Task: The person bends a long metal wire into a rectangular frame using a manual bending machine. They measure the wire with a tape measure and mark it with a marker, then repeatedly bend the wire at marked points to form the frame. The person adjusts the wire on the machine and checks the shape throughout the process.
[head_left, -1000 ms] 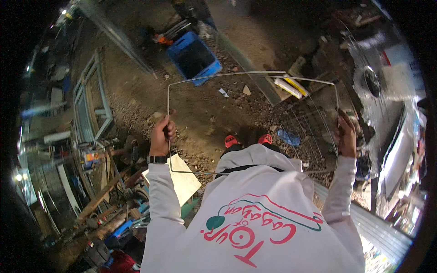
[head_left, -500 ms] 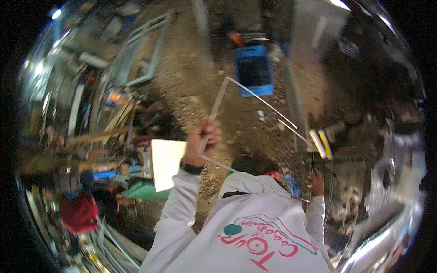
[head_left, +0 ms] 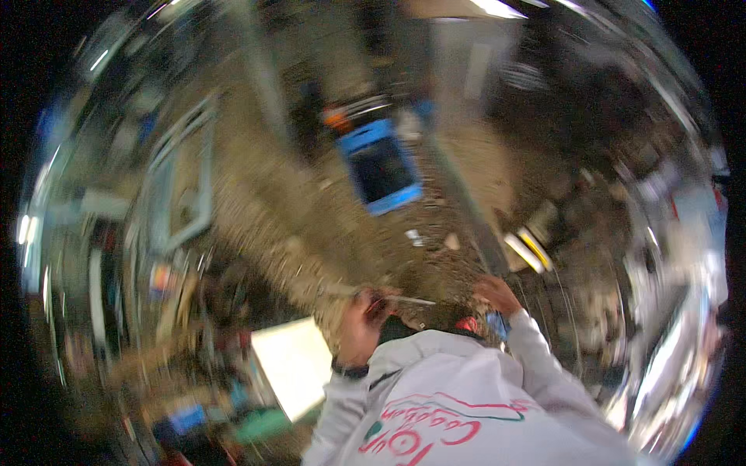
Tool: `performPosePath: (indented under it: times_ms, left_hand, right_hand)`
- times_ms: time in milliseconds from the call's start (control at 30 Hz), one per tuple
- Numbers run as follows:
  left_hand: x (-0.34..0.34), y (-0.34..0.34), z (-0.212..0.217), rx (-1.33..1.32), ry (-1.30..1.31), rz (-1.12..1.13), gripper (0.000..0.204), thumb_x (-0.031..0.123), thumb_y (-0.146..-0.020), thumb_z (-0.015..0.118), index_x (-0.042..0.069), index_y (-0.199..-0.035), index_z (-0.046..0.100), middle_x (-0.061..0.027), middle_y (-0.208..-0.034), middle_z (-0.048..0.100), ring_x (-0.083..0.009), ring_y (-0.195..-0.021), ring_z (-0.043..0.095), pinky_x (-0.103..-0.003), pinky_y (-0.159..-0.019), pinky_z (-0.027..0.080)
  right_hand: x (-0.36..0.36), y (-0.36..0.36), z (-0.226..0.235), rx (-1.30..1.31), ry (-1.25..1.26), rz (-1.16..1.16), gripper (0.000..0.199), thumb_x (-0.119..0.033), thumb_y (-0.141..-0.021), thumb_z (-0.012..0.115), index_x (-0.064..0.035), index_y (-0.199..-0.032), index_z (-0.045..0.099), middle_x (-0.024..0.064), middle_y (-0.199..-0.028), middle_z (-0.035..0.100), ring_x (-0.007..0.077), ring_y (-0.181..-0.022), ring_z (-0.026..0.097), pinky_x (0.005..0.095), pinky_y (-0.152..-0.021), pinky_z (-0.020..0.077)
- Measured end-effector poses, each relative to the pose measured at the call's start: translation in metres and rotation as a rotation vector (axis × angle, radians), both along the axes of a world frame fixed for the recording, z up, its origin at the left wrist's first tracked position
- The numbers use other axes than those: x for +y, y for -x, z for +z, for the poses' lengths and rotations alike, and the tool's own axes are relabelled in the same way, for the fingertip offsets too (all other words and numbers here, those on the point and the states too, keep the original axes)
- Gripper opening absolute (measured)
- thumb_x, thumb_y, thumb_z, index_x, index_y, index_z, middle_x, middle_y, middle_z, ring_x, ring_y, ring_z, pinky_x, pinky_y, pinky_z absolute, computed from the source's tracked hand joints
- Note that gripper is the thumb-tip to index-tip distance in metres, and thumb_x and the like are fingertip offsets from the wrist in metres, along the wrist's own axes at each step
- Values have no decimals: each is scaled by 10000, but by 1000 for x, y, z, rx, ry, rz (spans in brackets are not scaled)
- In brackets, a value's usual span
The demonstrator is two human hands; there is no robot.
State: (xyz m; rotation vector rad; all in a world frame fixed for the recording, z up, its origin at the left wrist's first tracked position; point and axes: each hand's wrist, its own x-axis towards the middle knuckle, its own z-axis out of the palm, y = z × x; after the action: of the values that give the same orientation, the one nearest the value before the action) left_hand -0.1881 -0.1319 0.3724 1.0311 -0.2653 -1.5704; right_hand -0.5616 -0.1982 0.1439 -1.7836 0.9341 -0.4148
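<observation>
My left hand [head_left: 361,325], with a dark band at the wrist, has its fingers closed around a thin pale metal frame [head_left: 412,300]. Only one narrow strip of that frame shows now, lying nearly level across the fingers; the rest is blurred or hidden. To the right, my right hand [head_left: 499,295] is held up in front of the sleeve with its fingers toward the left hand. A gap shows between it and the strip's visible end. Motion smears its fingers, and I cannot make out anything in them.
A blue crate-like box [head_left: 400,203] with a dark middle sits on the dirt floor ahead. A white board [head_left: 291,369] lies at the left beside clutter. Farther left leans a pale window-like frame [head_left: 208,175]. White and yellow strips [head_left: 524,252] lie at the right.
The metal frame, earlier a full rectangle raised before me, has come down and shows as one strip. My left hand has lowered; my right has moved up and left. The view has swung.
</observation>
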Motion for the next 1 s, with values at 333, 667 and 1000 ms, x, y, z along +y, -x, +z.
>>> performPosePath:
  times_ms: [333, 667, 1000]
  left_hand:
    - [-76, -121, 32, -53, 69, -213, 307, 264, -1027, 526, 15, -1198, 580, -171, -1087, 678, -259, -1002, 669, -443, -920, 547]
    - [-97, -221, 38, -55, 132, 27, 205, 228, -1049, 471, 51, -1083, 569, -37, -791, 604, -136, -676, 583, -290, -627, 502]
    - [-38, -305, 20, -214, -85, 368, 281, 240, -1037, 516, 90, -1252, 619, 73, -786, 548, -30, -646, 472, -196, -557, 364]
  right_hand:
    - [-62, -236, 161, -123, -313, -274, 350, -137, -966, 601, -13, -1294, 614, 104, -1213, 675, 231, -1034, 660, 337, -871, 533]
    - [-101, -293, 136, -115, -368, -125, 331, -168, -888, 632, 32, -1150, 666, 111, -1023, 711, 186, -910, 670, 324, -834, 541]
    - [-272, -569, 263, -169, 32, 258, 269, -215, -917, 635, 2, -1062, 696, 50, -919, 682, 148, -882, 625, 263, -800, 493]
